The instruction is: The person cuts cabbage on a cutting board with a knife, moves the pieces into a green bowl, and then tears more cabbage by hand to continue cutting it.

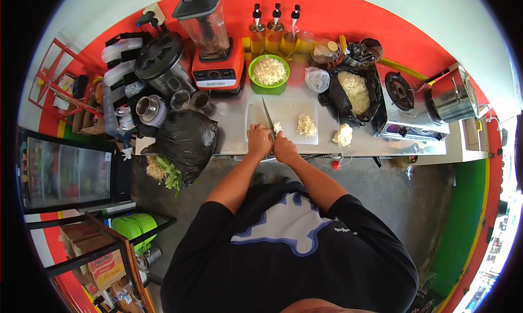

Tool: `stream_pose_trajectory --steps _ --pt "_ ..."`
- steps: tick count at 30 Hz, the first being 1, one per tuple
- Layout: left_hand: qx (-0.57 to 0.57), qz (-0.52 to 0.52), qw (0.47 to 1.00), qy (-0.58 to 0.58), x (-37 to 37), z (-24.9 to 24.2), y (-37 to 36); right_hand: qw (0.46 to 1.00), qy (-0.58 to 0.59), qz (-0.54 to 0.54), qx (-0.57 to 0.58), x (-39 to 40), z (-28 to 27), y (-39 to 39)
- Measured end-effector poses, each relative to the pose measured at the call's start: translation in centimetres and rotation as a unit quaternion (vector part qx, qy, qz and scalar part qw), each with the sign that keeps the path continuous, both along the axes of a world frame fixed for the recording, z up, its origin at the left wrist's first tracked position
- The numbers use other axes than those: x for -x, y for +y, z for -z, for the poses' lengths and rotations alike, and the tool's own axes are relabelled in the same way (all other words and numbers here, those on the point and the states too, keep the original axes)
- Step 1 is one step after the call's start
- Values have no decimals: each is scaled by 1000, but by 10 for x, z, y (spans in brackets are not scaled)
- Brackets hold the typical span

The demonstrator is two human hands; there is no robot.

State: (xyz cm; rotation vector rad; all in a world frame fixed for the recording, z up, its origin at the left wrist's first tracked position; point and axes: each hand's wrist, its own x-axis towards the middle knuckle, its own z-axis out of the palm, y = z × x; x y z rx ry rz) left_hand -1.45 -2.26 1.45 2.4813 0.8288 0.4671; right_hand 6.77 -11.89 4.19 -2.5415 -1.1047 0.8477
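Observation:
A long kitchen knife points away from me over the white cutting board. My left hand is closed at the handle end of the knife; the handle is mostly hidden between my hands. Close beside it, my right hand pinches a small pale food piece, perhaps mushroom, right of the blade. A pile of pale shreds lies on the board's right side. Off the board, a whole whitish clump sits near the counter's front edge.
Behind the board stands a green bowl of shreds, with a red blender to its left and oil bottles behind. At right are a black bag of pale shreds and a gas stove. Another black bag bulges at left.

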Motion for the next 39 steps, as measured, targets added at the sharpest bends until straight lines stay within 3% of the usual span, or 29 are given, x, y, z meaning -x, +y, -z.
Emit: stream_pose_trajectory --steps 7,17,24,29,34,37,39 --pt "-20 36 994 100 13 -21 -11 1000 27 -16 -5 -19 2 -20" --pt "-1 -58 987 148 0 -26 -36 997 31 33 -57 -44 4 -39" --pt "26 -121 978 169 18 -17 -29 988 73 -122 -64 -29 15 -27" --pt "26 -116 984 134 21 -8 -23 985 95 -144 -17 -38 16 -34" --pt "20 -116 988 99 23 2 -23 995 66 -45 -56 -56 22 -43" --pt "12 -156 987 44 21 -3 -27 992 63 -72 -79 -58 20 -48" --pt "98 -212 972 13 22 -12 -29 989 71 -106 -73 -55 17 -46"
